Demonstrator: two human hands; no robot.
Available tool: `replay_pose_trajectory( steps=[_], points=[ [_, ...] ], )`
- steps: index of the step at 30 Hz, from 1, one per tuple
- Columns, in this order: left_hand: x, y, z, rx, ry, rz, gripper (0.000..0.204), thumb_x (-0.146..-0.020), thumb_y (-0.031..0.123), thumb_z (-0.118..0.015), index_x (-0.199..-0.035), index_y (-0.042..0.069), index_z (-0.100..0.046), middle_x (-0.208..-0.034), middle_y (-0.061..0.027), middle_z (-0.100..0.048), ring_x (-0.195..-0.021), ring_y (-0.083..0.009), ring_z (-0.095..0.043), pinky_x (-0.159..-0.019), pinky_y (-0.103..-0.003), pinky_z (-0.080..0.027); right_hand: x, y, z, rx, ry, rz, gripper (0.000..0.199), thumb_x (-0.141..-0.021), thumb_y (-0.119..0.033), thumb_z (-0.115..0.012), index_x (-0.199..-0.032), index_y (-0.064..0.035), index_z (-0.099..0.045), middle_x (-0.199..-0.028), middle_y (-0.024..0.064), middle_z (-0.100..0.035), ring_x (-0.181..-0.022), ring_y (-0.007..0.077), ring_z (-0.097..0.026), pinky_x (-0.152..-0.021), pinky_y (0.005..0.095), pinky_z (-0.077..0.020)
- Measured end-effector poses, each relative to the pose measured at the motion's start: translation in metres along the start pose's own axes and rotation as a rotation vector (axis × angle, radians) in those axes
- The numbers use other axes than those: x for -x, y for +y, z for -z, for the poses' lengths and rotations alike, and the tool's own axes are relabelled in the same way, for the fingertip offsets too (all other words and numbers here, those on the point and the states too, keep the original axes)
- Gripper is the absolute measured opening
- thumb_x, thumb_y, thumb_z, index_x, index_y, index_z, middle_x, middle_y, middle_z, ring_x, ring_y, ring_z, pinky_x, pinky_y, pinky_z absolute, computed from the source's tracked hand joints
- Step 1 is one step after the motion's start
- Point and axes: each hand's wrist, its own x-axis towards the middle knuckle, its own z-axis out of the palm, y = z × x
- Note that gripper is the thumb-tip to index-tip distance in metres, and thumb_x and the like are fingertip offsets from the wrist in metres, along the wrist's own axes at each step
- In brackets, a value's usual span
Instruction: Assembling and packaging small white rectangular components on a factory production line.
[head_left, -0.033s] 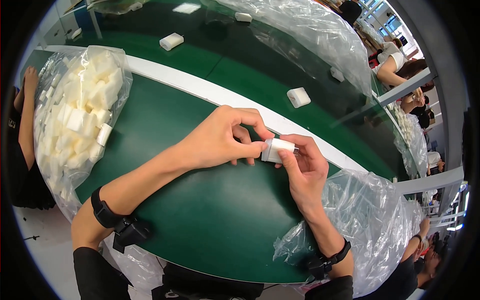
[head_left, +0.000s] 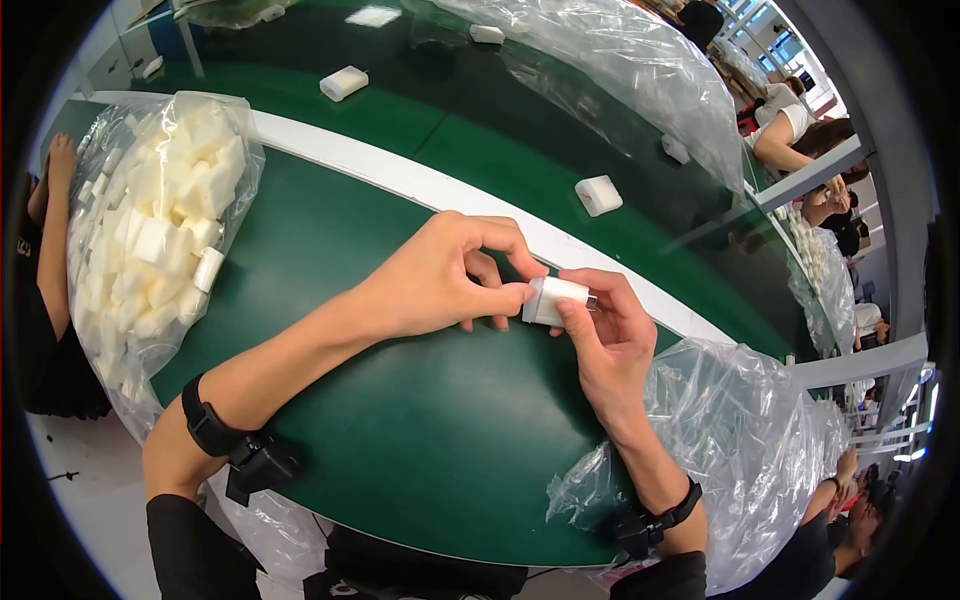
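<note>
Over the green work table [head_left: 430, 440], my right hand [head_left: 615, 330] grips a small white plug-in charger [head_left: 562, 298] between thumb and fingers. Metal prongs stick out of its right end, toward my right palm. My left hand [head_left: 475, 275] pinches the charger's greyish left end with thumb and index finger, its other fingers curled below. Whether that end is a separate cap or thin film, I cannot tell. Both hands are in the middle of the view, a little above the table top.
A clear bag of white blocky pieces [head_left: 150, 240] stands at left, beside another person's arm [head_left: 58, 220]. Beyond a white rail [head_left: 350, 168], several white chargers [head_left: 599, 195] lie on a green belt [head_left: 450, 150]. Crumpled clear plastic [head_left: 740, 430] lies at right; other people sit further right.
</note>
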Motion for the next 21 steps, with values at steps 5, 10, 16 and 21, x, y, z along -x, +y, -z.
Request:
replay_pose_trajectory(
  steps=[5,10,16,21],
  points=[
    [-0.004,-0.016,0.000,0.025,0.013,-0.143,0.016,-0.087,0.002,-0.075,-0.101,-0.004,-0.072,-0.095,-0.0059,-0.066,-0.074,-0.0125,-0.070,-0.065,-0.023,-0.053,0.000,0.004,0.002,0.079,-0.003,0.059,0.022,-0.096,-0.004,-0.069,-0.116,0.0042,-0.064,-0.103,0.0081,-0.070,-0.091,0.0115,-0.066,-0.079,0.0250,-0.0554],
    [-0.004,-0.019,0.000,0.008,0.028,-0.151,0.017,-0.087,0.003,-0.076,-0.102,-0.004,-0.075,-0.091,-0.0057,-0.068,-0.074,-0.0114,-0.069,-0.067,-0.023,-0.053,0.002,-0.003,0.004,0.274,-0.016,0.124,0.020,-0.096,-0.005,-0.070,-0.114,0.0042,-0.066,-0.101,0.0082,-0.070,-0.090,0.0121,-0.065,-0.079,0.0250,-0.0546],
    [-0.003,-0.021,0.001,0.021,0.028,-0.173,0.016,-0.089,0.005,-0.075,-0.103,-0.003,-0.075,-0.092,-0.0064,-0.069,-0.074,-0.0107,-0.068,-0.067,-0.022,-0.053,0.002,-0.001,0.002,0.114,-0.015,0.016,0.021,-0.098,-0.007,-0.067,-0.117,0.0031,-0.064,-0.102,0.0077,-0.070,-0.090,0.0107,-0.065,-0.076,0.0262,-0.0558],
    [-0.002,-0.019,0.001,0.014,0.010,-0.118,0.017,-0.090,0.008,-0.075,-0.105,-0.002,-0.074,-0.090,-0.0062,-0.072,-0.074,-0.0093,-0.068,-0.066,-0.021,-0.052,0.001,0.000,0.004,0.080,-0.041,-0.002,0.020,-0.100,-0.009,-0.065,-0.117,0.0023,-0.063,-0.103,0.0073,-0.069,-0.087,0.0094,-0.064,-0.070,0.0247,-0.0542]
  ],
)
